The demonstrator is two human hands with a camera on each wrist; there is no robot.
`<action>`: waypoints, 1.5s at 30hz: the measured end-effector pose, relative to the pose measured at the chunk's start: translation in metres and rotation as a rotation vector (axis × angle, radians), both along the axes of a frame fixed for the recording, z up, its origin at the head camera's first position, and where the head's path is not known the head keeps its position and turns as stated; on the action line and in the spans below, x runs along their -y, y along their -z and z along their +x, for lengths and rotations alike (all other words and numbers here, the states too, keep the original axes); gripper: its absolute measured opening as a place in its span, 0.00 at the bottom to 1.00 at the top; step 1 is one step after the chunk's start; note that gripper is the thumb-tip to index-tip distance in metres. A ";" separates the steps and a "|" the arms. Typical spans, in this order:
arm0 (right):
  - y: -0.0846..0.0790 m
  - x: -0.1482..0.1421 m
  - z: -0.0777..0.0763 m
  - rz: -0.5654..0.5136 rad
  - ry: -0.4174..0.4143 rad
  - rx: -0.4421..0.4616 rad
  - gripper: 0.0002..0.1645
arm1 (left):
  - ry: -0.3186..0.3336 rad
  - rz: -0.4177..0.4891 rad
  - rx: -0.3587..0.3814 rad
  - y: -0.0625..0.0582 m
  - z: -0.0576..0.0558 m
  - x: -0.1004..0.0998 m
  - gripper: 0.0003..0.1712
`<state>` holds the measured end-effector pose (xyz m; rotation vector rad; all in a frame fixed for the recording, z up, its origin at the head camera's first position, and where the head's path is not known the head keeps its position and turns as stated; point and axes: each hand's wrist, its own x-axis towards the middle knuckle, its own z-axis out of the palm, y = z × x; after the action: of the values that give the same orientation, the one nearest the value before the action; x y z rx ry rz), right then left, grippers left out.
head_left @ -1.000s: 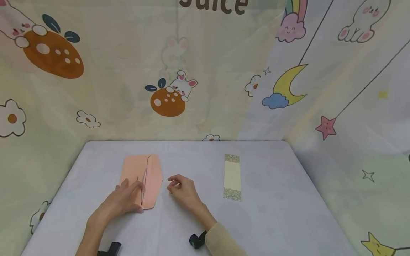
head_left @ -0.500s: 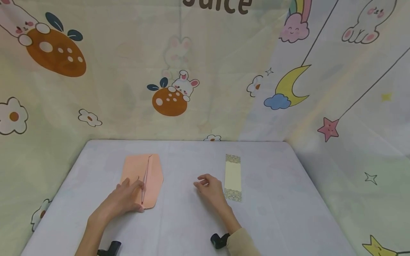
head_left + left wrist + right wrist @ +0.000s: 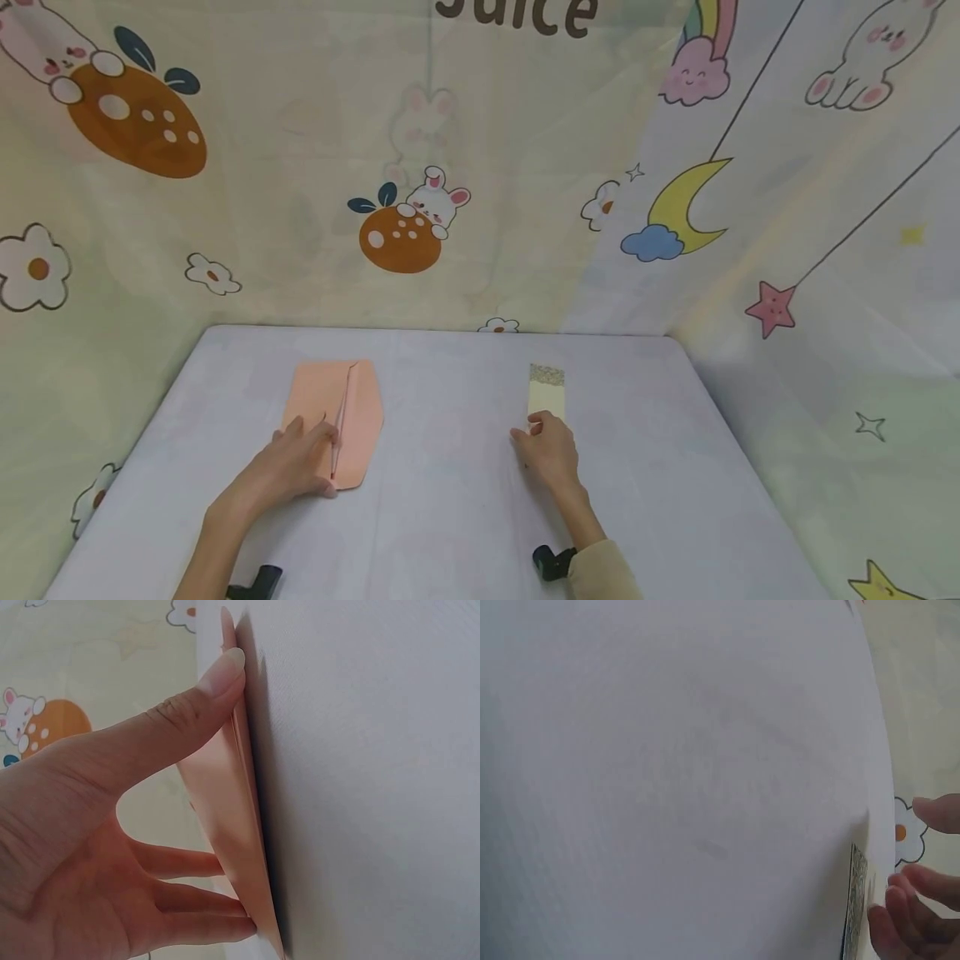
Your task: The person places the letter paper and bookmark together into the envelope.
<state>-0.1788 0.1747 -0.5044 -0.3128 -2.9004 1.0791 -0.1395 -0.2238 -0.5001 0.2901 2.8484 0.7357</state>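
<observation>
On my feed: peach envelope [image 3: 322, 392] lies on the left half of the desk [image 3: 697, 500], back side up, flap [image 3: 365, 425] toward the middle with a narrow gap along its edge. Left hand [image 3: 277, 468] rests over the near part: fingers spread and fairly straight on the paper, thumb at the near edge. I read that as a brace against sliding, not a lift. The left wrist view shows a shadow line under the paper edge, so I can't call it fully flat.

Cream strip [image 3: 546, 400] with glitter ends lies on the right half, well apart from the envelope, long side running away from the person. Right hand [image 3: 551, 454] is over its near half, fingers loosely bent, thumb apart from them, no pinch I can see. Contact with the strip: can't tell.

In the way: the right hand hides the strip's near end; the left hand covers the near-left part of the envelope. Nothing I see lies between the two items. Black devices sit by the left wrist [image 3: 257, 583] and by the right sleeve [image 3: 606, 573]. Printed cloth [image 3: 517, 167] hangs behind the desk.
</observation>
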 end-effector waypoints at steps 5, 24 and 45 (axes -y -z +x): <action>0.004 -0.010 -0.002 0.114 0.035 0.021 0.38 | 0.006 -0.005 -0.016 0.001 0.001 0.001 0.39; -0.004 -0.027 -0.008 0.275 0.012 0.124 0.45 | -0.002 0.013 0.019 -0.003 -0.003 -0.001 0.37; -0.006 -0.052 -0.006 0.023 0.002 -0.024 0.35 | -0.012 0.021 0.032 -0.002 0.001 0.000 0.36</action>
<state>-0.1850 0.2267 -0.4982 -0.2993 -2.8893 1.0404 -0.1387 -0.2242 -0.4986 0.2625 2.8167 0.7662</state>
